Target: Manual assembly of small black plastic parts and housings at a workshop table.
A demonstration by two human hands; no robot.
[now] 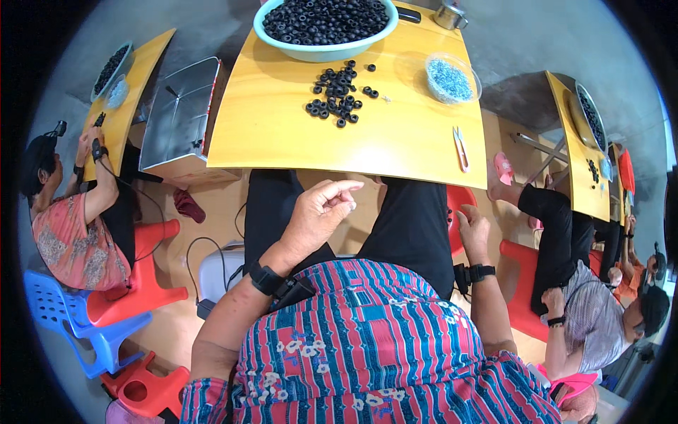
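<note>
We have the yellow table in front of us, and a loose pile of black beads lies around its middle. Our left hand is held over the lap, on the near side of the table and apart from its edge; the index finger points out, the thumb sits near it, and we cannot tell whether the tips meet or pinch anything thin. Our right hand is raised before the table's near right corner, fingers bent, its grip unclear to us. Just beside it, a few small black pieces show against a red stool. At the table's far end we see a pale green basin heaped with more of the beads, and a metal cup at the far right corner. On the table's right side stands a clear bowl of blue bits; snips lie near its close right corner. Left of the table sits an open metal box
</note>
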